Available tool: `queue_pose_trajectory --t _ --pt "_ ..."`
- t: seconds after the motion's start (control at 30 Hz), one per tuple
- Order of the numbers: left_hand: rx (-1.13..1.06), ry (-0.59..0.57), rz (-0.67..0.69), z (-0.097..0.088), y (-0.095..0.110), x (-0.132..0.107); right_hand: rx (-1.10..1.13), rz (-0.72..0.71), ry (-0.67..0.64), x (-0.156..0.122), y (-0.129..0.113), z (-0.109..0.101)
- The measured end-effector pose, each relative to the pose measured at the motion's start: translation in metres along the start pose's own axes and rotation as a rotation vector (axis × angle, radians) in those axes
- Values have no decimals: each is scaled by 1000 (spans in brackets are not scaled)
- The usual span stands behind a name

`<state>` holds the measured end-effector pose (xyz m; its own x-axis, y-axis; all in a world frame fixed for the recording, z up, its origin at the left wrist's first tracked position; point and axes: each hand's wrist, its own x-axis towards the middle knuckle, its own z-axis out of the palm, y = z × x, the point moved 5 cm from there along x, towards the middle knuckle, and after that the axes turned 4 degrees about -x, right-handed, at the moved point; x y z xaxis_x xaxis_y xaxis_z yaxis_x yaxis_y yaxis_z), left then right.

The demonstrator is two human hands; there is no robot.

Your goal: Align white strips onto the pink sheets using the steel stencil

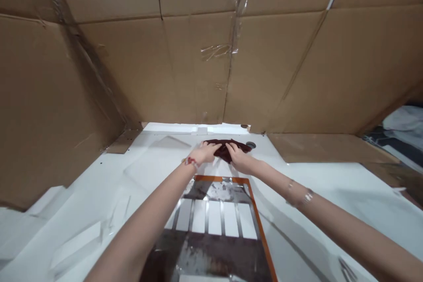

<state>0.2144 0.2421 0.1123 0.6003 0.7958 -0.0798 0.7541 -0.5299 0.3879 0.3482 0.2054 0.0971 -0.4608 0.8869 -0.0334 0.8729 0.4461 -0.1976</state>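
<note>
A crumpled dark maroon cloth (224,153) lies at the far side of the white table, beyond a framed panel. My left hand (208,151) grips its left part, thumb and fingers pointing inward. On the right part, my right hand (238,157) has its fingers bent over the fabric, and the two hands are close together. The fingertips are partly lost in the folds. Just past the cloth's right end sits a small round grey object (251,144). Nearer to me, between my forearms, lies the orange-edged panel (264,239), dark and smeared, with several white rectangles across it.
Tall cardboard walls (194,70) rise behind and to the left. White box-like pieces (77,244) lie at the left. A cardboard flap (317,147) covers the back right of the table (357,198). A metal tool (346,269), partly cut off, rests at lower right.
</note>
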Motion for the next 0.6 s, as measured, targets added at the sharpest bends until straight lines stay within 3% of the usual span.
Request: queue_pose_trajectory --t 0.13,0.2,0.27,0.33,0.4,0.6 --pt "-8 -51 169 26 31 -130 160 -75 -52 -110 -66 5" --pt "-13 -66 226 43 37 -195 235 -100 -94 -159 -105 25" --pt "-13 -76 266 59 37 -242 306 -76 -56 -190 -135 48" --pt "-12 -72 306 72 36 -266 346 -1 -16 -203 -150 68" --pt "2 -34 322 81 36 -273 338 48 -2 -207 -155 80" --pt "112 95 355 109 40 -271 206 -81 175 -204 -156 71"
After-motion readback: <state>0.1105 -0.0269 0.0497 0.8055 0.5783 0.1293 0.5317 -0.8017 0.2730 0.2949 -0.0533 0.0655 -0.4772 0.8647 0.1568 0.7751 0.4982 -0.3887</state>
